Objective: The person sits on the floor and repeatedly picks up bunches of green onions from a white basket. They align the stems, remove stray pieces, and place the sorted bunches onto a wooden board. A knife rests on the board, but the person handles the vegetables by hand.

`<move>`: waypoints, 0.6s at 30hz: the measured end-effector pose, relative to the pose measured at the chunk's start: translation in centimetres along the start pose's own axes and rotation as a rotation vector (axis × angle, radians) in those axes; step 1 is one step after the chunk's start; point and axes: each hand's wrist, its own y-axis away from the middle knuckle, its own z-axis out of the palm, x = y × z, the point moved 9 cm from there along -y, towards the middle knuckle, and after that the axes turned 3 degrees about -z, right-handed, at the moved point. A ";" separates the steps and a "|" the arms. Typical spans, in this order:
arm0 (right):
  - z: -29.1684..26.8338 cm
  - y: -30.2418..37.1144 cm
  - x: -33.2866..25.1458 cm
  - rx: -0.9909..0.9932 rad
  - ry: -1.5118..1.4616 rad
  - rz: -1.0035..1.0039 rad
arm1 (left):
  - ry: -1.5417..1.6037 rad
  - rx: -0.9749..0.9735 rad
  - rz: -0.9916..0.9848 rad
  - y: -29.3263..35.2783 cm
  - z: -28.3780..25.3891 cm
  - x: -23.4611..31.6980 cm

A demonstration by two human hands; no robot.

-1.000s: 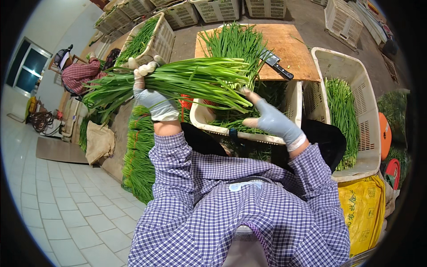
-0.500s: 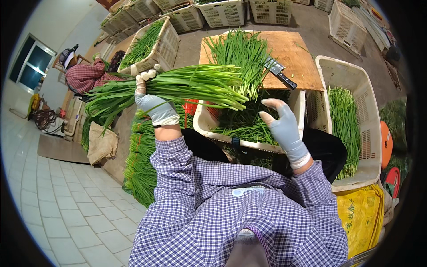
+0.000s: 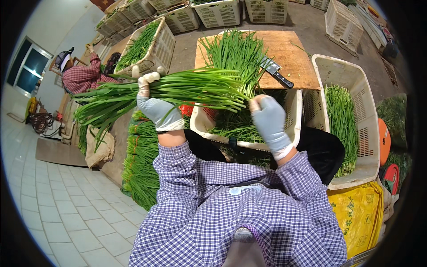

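Left hand (image 3: 153,107) grips the bundle of chives (image 3: 178,91) held level above the crate (image 3: 244,129) – right hand (image 3: 269,118) closed at its cut ends (grip unclear). Loose hold – stalks likely slip, scatter into crate.

the bundle of green chives (image 3: 178,91) hides the left hand's (image 3: 153,109) palm and most of its fingers. the right hand's (image 3: 267,118) fingertips are lost behind the bundle's cut ends. the white crate (image 3: 293,115) is partly hidden behind both forearms. the cleaver's (image 3: 276,72) blade is half covered by loose chives (image 3: 235,53) on the desk (image 3: 289,53).
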 end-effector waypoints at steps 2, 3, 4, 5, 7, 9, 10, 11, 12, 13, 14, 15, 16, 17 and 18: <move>0.7 1.3 7.2 -0.183 0.255 0.087 | 0.029 -0.001 0.050 -0.7 -0.4 1.3; 0.3 1.9 10.6 -0.342 0.246 0.238 | 0.044 -0.015 0.048 -1.1 -1.0 1.7; -0.1 2.9 12.1 -0.505 0.237 0.394 | 0.079 -0.034 0.031 -1.2 -1.0 1.7; -1.4 2.3 11.0 -0.376 0.152 0.327 | 0.115 -0.053 0.014 -1.3 -1.0 1.7; -1.7 0.0 6.5 -0.299 -0.257 0.202 | 0.100 -0.056 0.017 -1.2 -0.8 1.5; -0.6 -1.6 0.5 -0.425 -0.525 0.240 | 0.100 -0.055 0.014 -0.4 -0.3 0.6; 0.6 -1.6 -1.6 -0.534 -0.609 0.318 | 0.161 -0.064 -0.018 -0.2 0.1 0.3; 1.8 -1.3 -1.9 -0.544 -0.593 0.300 | 0.176 -0.105 -0.043 -0.4 0.2 -0.4; 2.1 -1.3 -2.4 -0.483 -0.638 0.373 | 0.184 -0.087 -0.076 -0.1 0.0 -1.0; 2.5 -1.0 -2.3 -0.472 -0.648 0.380 | 0.200 -0.134 -0.078 0.0 0.5 -1.2; 3.4 -0.4 -1.9 -0.461 -0.665 0.387 | 0.212 -0.183 -0.078 0.2 1.1 -1.2; 3.3 -0.1 -1.3 -0.366 -0.651 0.383 | 0.242 -0.219 -0.083 0.2 1.4 -1.3; 3.8 0.5 -0.1 -0.335 -0.576 0.394 | 0.266 -0.255 -0.083 0.3 1.5 -1.1; 4.1 1.2 1.5 -0.303 -0.500 0.410 | 0.291 -0.290 -0.089 0.2 1.6 -0.8; 3.8 1.6 2.7 -0.271 -0.422 0.425 | 0.283 -0.275 -0.051 0.2 1.2 -0.2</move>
